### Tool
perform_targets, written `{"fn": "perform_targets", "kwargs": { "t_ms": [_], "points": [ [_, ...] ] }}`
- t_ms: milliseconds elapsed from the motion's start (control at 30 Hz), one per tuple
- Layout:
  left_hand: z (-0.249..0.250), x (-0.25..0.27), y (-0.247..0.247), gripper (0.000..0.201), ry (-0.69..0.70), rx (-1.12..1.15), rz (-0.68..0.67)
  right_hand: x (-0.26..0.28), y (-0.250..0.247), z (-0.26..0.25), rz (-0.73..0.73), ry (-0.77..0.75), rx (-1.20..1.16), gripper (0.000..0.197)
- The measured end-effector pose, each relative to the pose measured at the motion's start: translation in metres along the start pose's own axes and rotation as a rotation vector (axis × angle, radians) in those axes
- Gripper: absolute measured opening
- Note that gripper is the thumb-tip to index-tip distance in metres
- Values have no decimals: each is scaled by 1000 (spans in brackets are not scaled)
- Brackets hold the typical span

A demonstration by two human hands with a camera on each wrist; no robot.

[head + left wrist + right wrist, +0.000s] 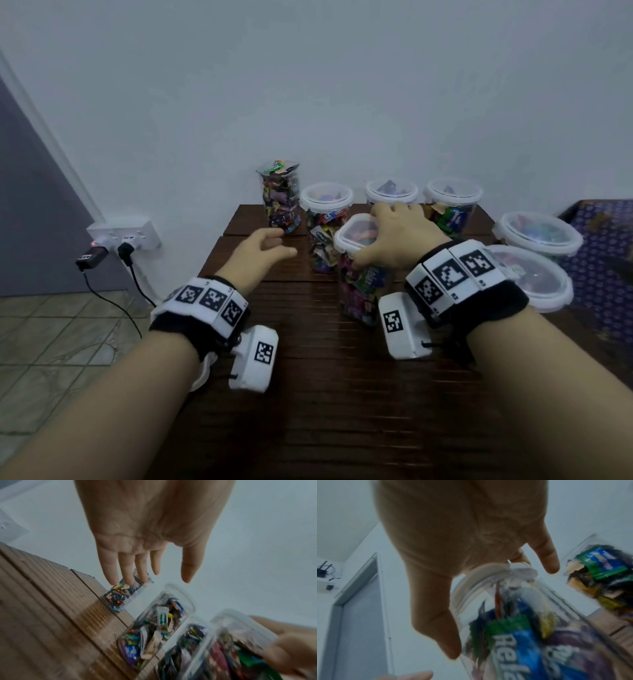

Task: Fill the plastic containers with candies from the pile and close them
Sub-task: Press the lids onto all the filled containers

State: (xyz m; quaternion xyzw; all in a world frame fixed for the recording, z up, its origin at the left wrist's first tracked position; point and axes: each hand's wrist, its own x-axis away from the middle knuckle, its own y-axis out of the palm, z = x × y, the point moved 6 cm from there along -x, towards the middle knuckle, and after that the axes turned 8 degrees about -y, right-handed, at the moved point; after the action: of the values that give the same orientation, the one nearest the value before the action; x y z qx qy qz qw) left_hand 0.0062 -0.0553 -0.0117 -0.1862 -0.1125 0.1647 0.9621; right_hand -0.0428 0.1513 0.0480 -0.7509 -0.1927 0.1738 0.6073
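Atop lidded jar (359, 270), right hand (399, 234) grip clamped; wrapper lettering partly readable "Rel"; left hand (262, 251) grip apart.

Right hand (397, 236) hides part of the container lid (354, 231)

Clear glossy plastic containers (359, 270) — shiny candy wrappers (161, 616), perhaps foil — on a ribbed, dark wooden table (325, 394).

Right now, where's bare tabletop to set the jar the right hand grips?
Free: near table between the wrists, and left strip by the left hand. Crowded: back row of jars around the right hand and its jar.
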Motion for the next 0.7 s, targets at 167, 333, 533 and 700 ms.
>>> {"fn": "perform_targets", "kwargs": {
  "t_ms": [167, 333, 533, 700],
  "points": [
    [17, -40, -20, 58, -37, 17, 209, -7, 6, 12, 105, 98, -147, 84],
    [28, -90, -29, 76, -91, -49, 331, -11, 13, 15, 185, 120, -204, 86],
    [35, -138, -23, 95, -173, -103, 418, -14, 14, 16, 221, 116, -227, 83],
    [36, -166, -16, 109, -213, -131, 442, -12, 14, 16, 242, 109, -228, 83]
  ]
}}
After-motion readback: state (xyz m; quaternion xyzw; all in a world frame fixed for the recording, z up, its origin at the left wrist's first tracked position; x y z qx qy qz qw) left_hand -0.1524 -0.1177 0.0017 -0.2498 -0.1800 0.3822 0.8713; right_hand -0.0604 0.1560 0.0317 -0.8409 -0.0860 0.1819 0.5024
